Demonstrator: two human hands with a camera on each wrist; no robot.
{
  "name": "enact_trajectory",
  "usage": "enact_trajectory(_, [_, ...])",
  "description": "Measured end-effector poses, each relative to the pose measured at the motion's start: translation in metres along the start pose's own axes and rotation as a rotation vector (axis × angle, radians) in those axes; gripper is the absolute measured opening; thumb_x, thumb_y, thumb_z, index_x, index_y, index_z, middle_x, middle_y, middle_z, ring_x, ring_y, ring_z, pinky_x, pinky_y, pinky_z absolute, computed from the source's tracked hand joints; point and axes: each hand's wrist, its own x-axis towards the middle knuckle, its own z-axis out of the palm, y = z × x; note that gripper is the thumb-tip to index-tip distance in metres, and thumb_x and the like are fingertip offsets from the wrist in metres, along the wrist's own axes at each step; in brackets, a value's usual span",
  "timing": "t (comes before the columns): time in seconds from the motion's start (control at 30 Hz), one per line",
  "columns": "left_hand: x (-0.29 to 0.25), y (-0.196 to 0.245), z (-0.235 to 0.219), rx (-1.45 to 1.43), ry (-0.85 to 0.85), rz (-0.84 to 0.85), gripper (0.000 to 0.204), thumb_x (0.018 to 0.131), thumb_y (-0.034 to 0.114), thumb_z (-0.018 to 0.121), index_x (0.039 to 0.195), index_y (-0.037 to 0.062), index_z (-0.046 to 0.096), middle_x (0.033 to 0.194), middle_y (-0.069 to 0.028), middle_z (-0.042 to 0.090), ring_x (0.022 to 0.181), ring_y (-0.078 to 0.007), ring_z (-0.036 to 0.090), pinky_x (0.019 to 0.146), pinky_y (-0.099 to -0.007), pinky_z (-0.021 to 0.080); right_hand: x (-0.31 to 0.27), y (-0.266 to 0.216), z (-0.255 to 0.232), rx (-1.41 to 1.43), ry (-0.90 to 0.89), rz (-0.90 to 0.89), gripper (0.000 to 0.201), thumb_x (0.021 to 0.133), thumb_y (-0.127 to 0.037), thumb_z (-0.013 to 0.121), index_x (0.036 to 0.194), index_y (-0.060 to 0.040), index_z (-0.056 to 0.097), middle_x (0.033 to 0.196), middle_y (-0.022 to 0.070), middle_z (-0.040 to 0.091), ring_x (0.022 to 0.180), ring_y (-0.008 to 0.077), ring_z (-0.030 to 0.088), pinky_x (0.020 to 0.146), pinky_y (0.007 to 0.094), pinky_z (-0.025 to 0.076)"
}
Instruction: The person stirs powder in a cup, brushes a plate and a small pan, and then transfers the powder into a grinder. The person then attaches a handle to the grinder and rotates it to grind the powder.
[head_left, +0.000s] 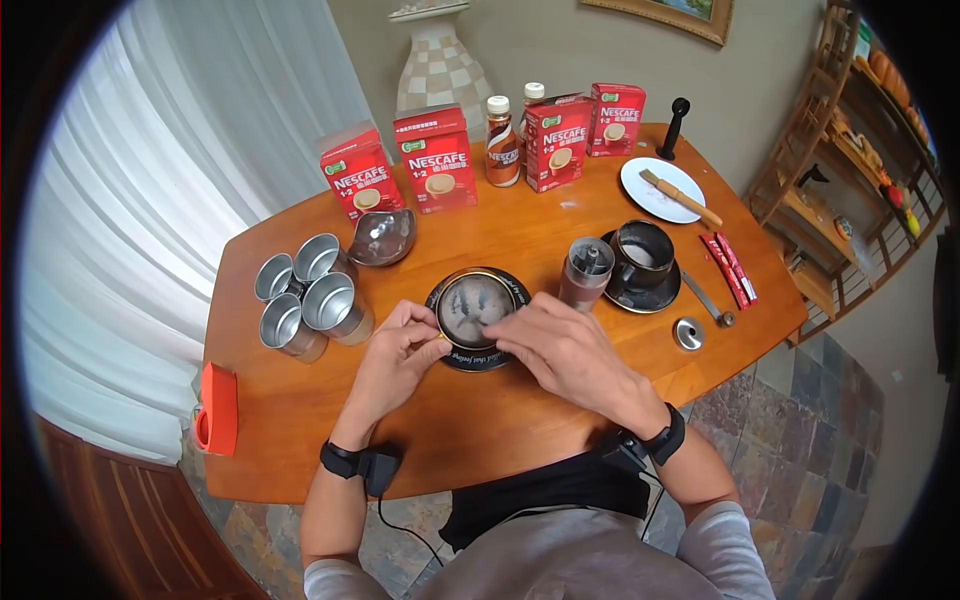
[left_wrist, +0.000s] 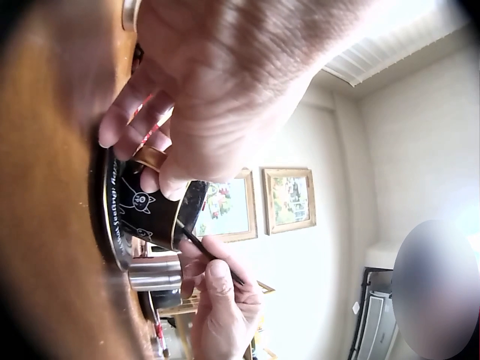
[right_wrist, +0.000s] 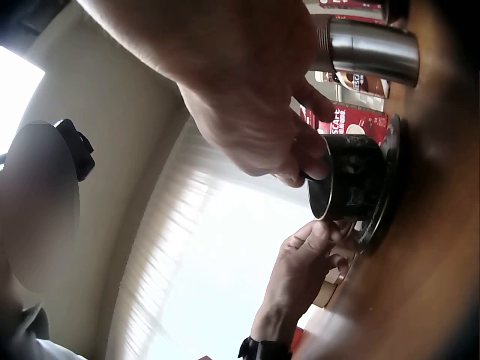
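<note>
- My left hand [head_left: 398,352] pinches the cup [head_left: 478,308] handle, fingers curled.
- My right hand [head_left: 565,350] grips a thin stick [left_wrist: 212,259] at the cup's rim.
- Saucer [head_left: 470,358] under the cup.

The right hand [right_wrist: 262,127] touches the rim of a dark cup [right_wrist: 352,184] on its saucer [right_wrist: 390,187]; the left hand [right_wrist: 304,262] holds the saucer's edge.

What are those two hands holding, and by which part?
The left hand pinches the black cup's gold handle; the right hand pinches a thin dark stick near its upper end.
</note>
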Motion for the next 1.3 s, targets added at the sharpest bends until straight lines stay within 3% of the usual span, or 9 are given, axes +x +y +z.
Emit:
enact_trajectory(0.1, [-0.001,0.001,0.001,0.029,-0.012,0.023,0.011,0.095,0.005,0.076,0.095,-0.0043,0.071,0.107,-0.0030,0.055,0.085,-0.0123,0.054,0.072,-0.0268,0.045,0.009,0.006,0.002,-0.011,0.138,0.060,0.024,0.086,0.000,0.076,0.109,-0.0018,0.074,0.095,0.0113,0.071,0.086,0.0307,0.064,0.074,0.0418,0.054])
enact_trajectory(0.33, [-0.001,0.000,0.001,0.038,-0.003,0.029,0.011,0.095,0.006,0.077,0.095,-0.0042,0.072,0.106,-0.0031,0.056,0.085,-0.0125,0.054,0.072,-0.0272,0.046,-0.002,-0.004,-0.003,-0.001,-0.004,0.056,0.021,0.088,0.000,0.075,0.109,-0.0004,0.074,0.094,0.0119,0.072,0.085,0.0324,0.064,0.075,0.0432,0.053])
enact_trajectory(0.43, [-0.001,0.005,0.002,0.032,-0.006,0.017,0.010,0.095,0.005,0.076,0.095,-0.0043,0.072,0.106,-0.0032,0.056,0.085,-0.0128,0.055,0.072,-0.0274,0.046,0.007,0.004,0.002,-0.013,0.124,0.106,0.022,0.087,-0.001,0.075,0.109,-0.0007,0.075,0.095,0.0116,0.072,0.087,0.0323,0.064,0.076,0.0434,0.054])
enact_trajectory(0.67, [-0.001,-0.001,0.002,0.021,0.002,0.023,0.010,0.094,0.005,0.077,0.094,-0.0045,0.072,0.106,-0.0032,0.056,0.084,-0.0122,0.054,0.072,-0.0272,0.046,0.000,0.000,0.004,0.012,0.056,0.050,0.019,0.089,-0.002,0.075,0.108,0.0005,0.075,0.098,0.0116,0.074,0.088,0.0329,0.066,0.077,0.0431,0.055])
enact_trajectory(0.8, [-0.002,0.001,0.003,0.035,-0.004,0.024,0.011,0.094,0.005,0.077,0.094,-0.0046,0.071,0.105,-0.0032,0.056,0.083,-0.0119,0.054,0.071,-0.0269,0.045,0.011,0.006,0.011,0.022,0.106,0.173,0.020,0.089,-0.003,0.075,0.110,-0.0039,0.076,0.100,0.0102,0.074,0.090,0.0322,0.066,0.077,0.0436,0.055])
enact_trajectory(0.9, [-0.001,0.000,0.002,0.040,0.000,0.035,0.011,0.094,0.005,0.077,0.094,-0.0045,0.071,0.104,-0.0031,0.056,0.083,-0.0118,0.053,0.071,-0.0267,0.045,0.001,0.011,0.018,0.097,0.083,0.042,0.020,0.090,-0.005,0.075,0.110,-0.0058,0.076,0.099,0.0095,0.074,0.089,0.0321,0.065,0.075,0.0443,0.055])
enact_trajectory(1.0, [-0.001,0.000,0.002,0.035,0.007,0.028,0.011,0.094,0.005,0.077,0.093,-0.0045,0.071,0.104,-0.0032,0.056,0.082,-0.0117,0.053,0.070,-0.0266,0.044,-0.001,0.007,0.005,0.078,-0.017,0.041,0.020,0.090,-0.004,0.074,0.110,-0.0054,0.076,0.099,0.0087,0.074,0.089,0.0316,0.065,0.075,0.0437,0.055])
enact_trajectory(1.1, [-0.001,0.002,0.003,0.051,-0.001,0.022,0.011,0.093,0.005,0.077,0.092,-0.0046,0.071,0.103,-0.0032,0.057,0.082,-0.0115,0.053,0.070,-0.0264,0.044,0.006,0.010,0.006,0.006,0.084,0.037,0.024,0.086,-0.002,0.074,0.110,-0.0057,0.076,0.099,0.0075,0.073,0.092,0.0294,0.065,0.076,0.0417,0.055])
enact_trajectory(1.3, [0.000,0.000,0.002,0.067,0.005,0.046,0.011,0.093,0.004,0.077,0.093,-0.0052,0.071,0.103,-0.0031,0.056,0.081,-0.0112,0.053,0.069,-0.0261,0.045,0.007,0.015,0.008,-0.094,-0.027,-0.180,0.030,0.079,-0.001,0.072,0.108,-0.0060,0.074,0.096,0.0054,0.071,0.093,0.0270,0.063,0.077,0.0396,0.056])
